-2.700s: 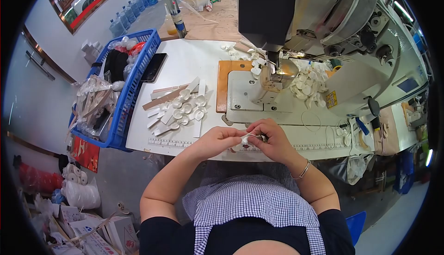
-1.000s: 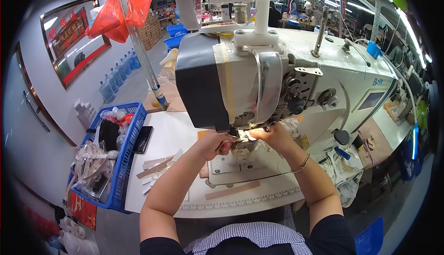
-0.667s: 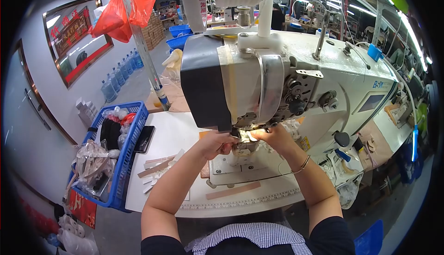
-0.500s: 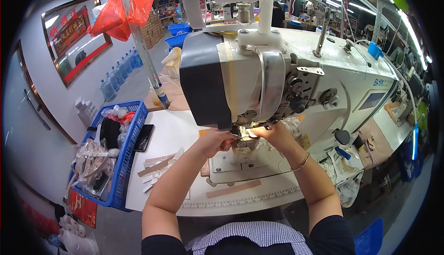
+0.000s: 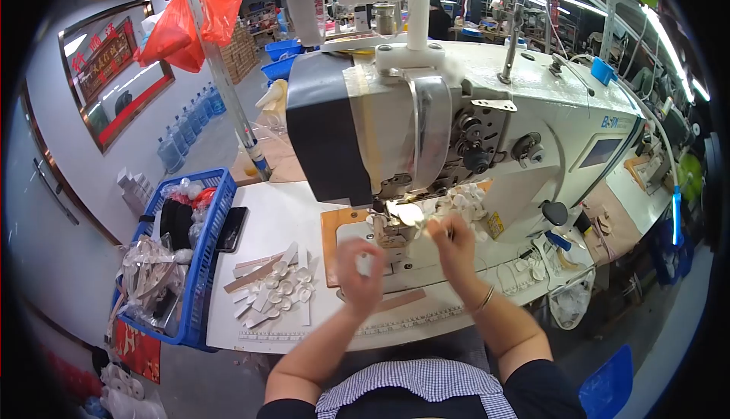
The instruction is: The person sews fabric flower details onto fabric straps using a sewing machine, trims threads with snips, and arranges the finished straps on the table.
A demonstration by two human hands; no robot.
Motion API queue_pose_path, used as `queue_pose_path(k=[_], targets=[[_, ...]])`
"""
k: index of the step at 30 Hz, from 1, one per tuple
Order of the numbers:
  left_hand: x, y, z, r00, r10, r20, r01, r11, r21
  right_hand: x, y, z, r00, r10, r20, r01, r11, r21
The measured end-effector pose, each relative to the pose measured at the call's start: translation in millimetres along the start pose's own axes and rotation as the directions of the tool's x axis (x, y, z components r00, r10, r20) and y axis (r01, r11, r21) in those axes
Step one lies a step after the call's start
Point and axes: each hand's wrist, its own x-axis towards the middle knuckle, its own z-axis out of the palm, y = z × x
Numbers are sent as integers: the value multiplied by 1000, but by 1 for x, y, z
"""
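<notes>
The sewing machine stands in front of me, its work light shining on the needle area. A rounded white piece sits on the small raised bed below the needle. Just right of it is my right hand, with its fingers pinched together; what they hold is too small to make out. My left hand, smeared by motion, is in front of the bed and apart from it, with its fingers curled. White round pieces and flat strips lie on the table at left. More white pieces are heaped behind the bed.
A blue basket of bagged materials stands at the table's left edge, with a dark phone beside it. A measuring tape runs along the front edge near a pinkish strip. A metal post carries red bags.
Both hands have drawn back from the needle area, the left one down toward me. The white piece on the bed is now uncovered, and the view has shifted slightly.
</notes>
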Motion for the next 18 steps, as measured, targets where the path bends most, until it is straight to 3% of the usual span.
queue_pose_path(k=[1,2,3,5,6,7,9,10,11,12,14,16,17,18], targets=[[-15,13,9,959,-223,177,253,953,-167,-20,6,2,994,-61,-92,64,997,30],[-28,27,17,836,-397,379,512,814,-275,-42,17,1,991,-73,-116,72,997,-17],[-38,34,27,825,-415,384,532,799,-280,-60,14,1,989,-107,-106,104,994,-30],[-50,45,40,657,-524,543,748,363,-555,-82,8,-5,988,-125,-89,121,991,-48],[-53,45,39,645,-533,548,758,352,-549,-90,7,-9,1000,11,-8,-10,994,110],[-53,45,36,552,-566,612,827,283,-485,-96,7,-14,988,132,85,-150,955,257],[-42,48,24,354,-567,744,933,155,-326,-92,13,-43,963,219,157,-252,937,243],[-40,44,18,341,-566,751,938,146,-316,-84,14,-53,929,286,235,-339,913,227],[-40,40,12,348,-469,812,927,300,-224,-70,2,-57,862,399,314,-476,849,228],[-43,37,8,330,-369,869,881,451,-143,-59,-1,-58,857,416,303,-489,842,228],[-45,36,4,298,-348,889,891,435,-129,-46,-4,-57,708,294,642,-452,887,92],[-37,35,-2,197,-473,859,835,540,106,-46,-2,-48,770,321,552,-415,908,51],[-36,32,-3,317,-526,789,830,557,37,-39,-1,-40,826,325,460,-368,930,3],[-25,32,-6,352,-528,773,815,579,24,-33,-2,-32,828,289,480,-338,941,17]])
